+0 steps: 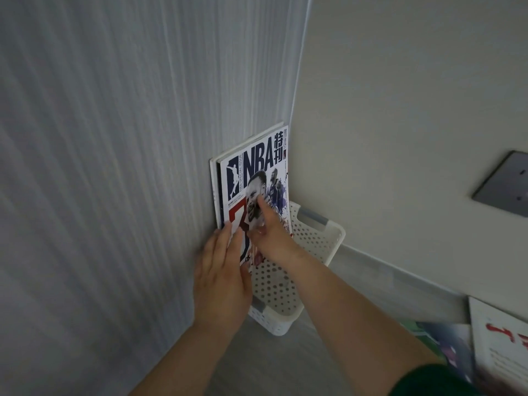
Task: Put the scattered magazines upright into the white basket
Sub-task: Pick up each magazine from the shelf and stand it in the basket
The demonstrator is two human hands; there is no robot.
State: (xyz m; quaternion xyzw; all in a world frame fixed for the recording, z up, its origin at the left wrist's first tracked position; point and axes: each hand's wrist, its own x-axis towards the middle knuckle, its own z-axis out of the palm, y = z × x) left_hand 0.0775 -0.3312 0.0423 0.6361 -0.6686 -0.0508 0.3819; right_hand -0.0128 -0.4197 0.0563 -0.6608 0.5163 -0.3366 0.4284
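Grey, vertically ribbed curtain fabric (100, 167) is recorded at the left, meeting a plain cream wall (400, 95) at a corner. A pale skirting (400, 275) and a grey floor (271, 361) are noted below, and a grey wall plate (503, 184) is fixed at the right.

A white basket (337, 238) with perforated sides is set on the floor in the corner. One magazine (257, 167) is stood upright in it against the curtain; "NBA", "NBA SPECIAL ISSUE", "2024" and Chinese characters are read on its cover, with a large red "7" lower down. A second upright magazine (213, 181) is partly seen behind it.

The left hand (220, 270) is laid flat, fingers straight and together, on the cover's lower left. The right hand (271, 235) is pressed to the cover by its extended index finger (264, 208); nothing is gripped.

Two more magazines lie on the floor at the lower right: a white one with red lettering (500, 347), illegible, and a colourful one (451, 347).
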